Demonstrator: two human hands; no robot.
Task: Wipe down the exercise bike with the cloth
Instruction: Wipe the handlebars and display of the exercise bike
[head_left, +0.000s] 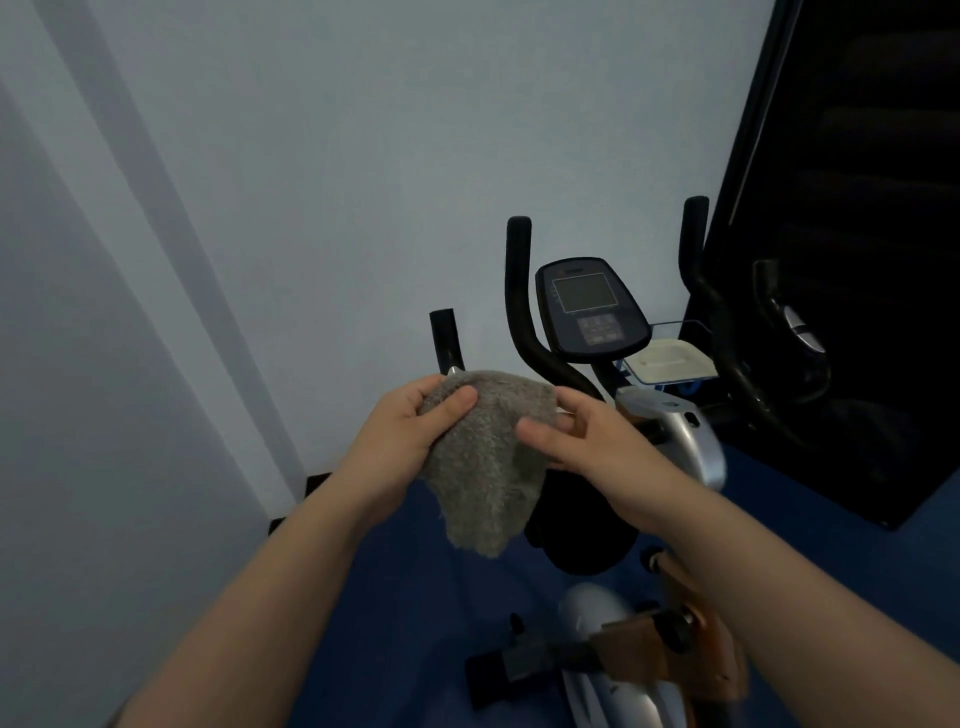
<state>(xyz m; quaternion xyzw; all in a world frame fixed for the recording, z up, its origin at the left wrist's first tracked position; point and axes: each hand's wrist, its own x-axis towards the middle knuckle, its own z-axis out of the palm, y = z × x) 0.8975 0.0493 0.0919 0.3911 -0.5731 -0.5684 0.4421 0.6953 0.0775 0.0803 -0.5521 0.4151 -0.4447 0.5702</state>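
Here, both hands (498, 436) around a grey cloth (485, 467) before the exercise bike (670, 431).

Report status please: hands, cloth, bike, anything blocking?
Left hand grips grey cloth; right hand pinches its other edge. Cloth held in air, not on exercise bike. Nothing blocks console or handlebars.

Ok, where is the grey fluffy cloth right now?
In the head view's centre, the grey fluffy cloth hangs between both hands, gripped by the left hand, just before the black handlebar.
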